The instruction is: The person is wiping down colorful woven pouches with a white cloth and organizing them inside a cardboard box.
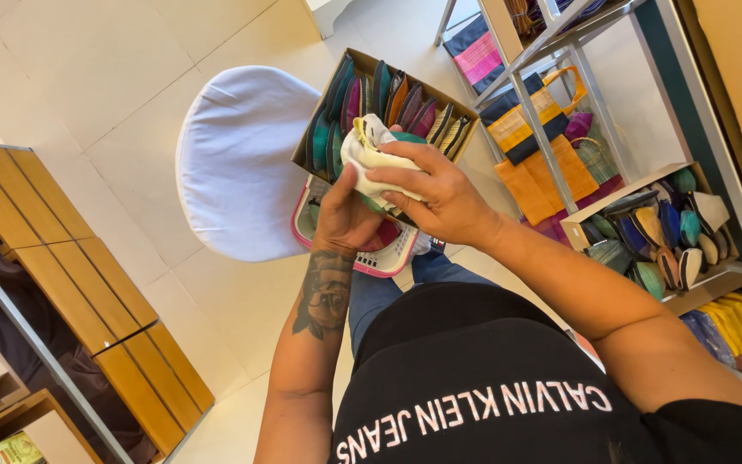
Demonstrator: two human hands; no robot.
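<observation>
Both hands are closed around a cream cloth pouch (369,159): the left hand (345,215) grips it from below, and the right hand (435,193) has its fingers curled over the top. The pouch is held just above a cardboard box (319,112) of colourful woven pouches, which sits on a pink basket (388,258) beside a white-covered chair (238,159).

A white-covered chair (238,163) stands near wooden shelves (88,292) and orange bags (543,155).
</observation>
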